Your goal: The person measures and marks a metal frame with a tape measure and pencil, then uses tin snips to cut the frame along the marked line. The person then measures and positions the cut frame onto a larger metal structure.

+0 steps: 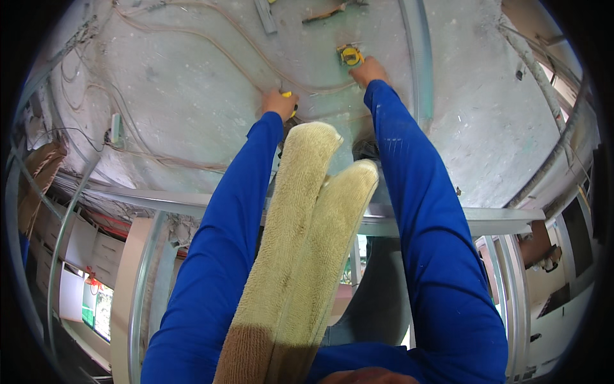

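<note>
at the upper middle of the frame, holding a yellow tape measure (349,56) by its lower right edge in the right hand (369,72), fingers seemingly clamped on the case, probably to steady it, near a metal strip (419,70). lower and further left, grasping a yellow-and-black tool (286,95) in the left hand (275,103), fingers curled round it; cannot tell its kind. at centre, hanging a tan towel (297,217) between blue sleeves (435,211), likely leaving both hands free
</note>
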A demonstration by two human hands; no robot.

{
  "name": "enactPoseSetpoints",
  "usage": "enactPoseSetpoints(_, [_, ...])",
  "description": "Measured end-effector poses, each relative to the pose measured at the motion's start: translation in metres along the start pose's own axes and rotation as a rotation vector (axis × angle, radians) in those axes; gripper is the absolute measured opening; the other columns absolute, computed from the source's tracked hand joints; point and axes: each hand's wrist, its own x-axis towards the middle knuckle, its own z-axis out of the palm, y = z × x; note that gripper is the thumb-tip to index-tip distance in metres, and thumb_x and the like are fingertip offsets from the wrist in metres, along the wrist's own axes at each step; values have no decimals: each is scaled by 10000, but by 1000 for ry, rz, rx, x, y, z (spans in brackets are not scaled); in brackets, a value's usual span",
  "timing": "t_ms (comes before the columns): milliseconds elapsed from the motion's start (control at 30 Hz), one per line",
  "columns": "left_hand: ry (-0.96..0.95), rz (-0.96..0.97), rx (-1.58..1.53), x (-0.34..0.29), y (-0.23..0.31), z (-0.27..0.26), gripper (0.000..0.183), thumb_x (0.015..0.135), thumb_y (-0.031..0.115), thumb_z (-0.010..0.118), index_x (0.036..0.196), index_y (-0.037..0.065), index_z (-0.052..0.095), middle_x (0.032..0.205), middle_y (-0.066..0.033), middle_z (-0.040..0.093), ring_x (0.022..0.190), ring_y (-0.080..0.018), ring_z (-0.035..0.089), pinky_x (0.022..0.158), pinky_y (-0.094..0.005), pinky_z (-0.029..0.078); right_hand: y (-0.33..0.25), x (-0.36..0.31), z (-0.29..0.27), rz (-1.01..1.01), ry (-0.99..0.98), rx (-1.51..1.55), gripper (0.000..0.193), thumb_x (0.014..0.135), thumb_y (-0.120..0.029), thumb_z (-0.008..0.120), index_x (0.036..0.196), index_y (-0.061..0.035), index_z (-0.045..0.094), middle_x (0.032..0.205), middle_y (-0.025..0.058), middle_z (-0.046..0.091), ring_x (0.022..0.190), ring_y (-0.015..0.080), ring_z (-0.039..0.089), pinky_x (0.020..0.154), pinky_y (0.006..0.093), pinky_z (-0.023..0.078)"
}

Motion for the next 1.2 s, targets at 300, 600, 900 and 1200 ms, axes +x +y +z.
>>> enactPoseSetpoints(300, [88,183,-16,42,45,38,534,756,362,770,1148,43,599,1209,-253,501,1062,-434,557,947,-469,455,-5,40,26,-14,99,82,663,773,-372,762,1249,-34,448,1158,233,615,1092,377,613,922,448,501])
enactPoseSetpoints(600, [657,74,109,161,65,4,931,747,610,723,1265,-103,420,1277,-255,480,1176,-450,482,1000,-482,418,19,58,30,-153,78,156,767,719,-441,813,1209,27,454,1079,266,653,1041,412,631,891,441,500])
enactPoseSetpoints(900, [379,3,137,214,39,-68,619,750,427,716,1069,-96,630,1114,-252,655,1054,-373,633,898,-421,501,-5,43,-24,-324,-95,26,612,766,-468,759,1061,41,589,980,227,680,920,345,682,817,407,531])
enactPoseSetpoints(1200, [154,-229,-818,33,2,-172,105,764,205,568,720,122,520,598,-31,404,457,-153,398,373,-296,301,21,-147,-228,-401,634,559,356,834,-329,722,890,13,640,735,135,657,670,243,647,682,373,523])
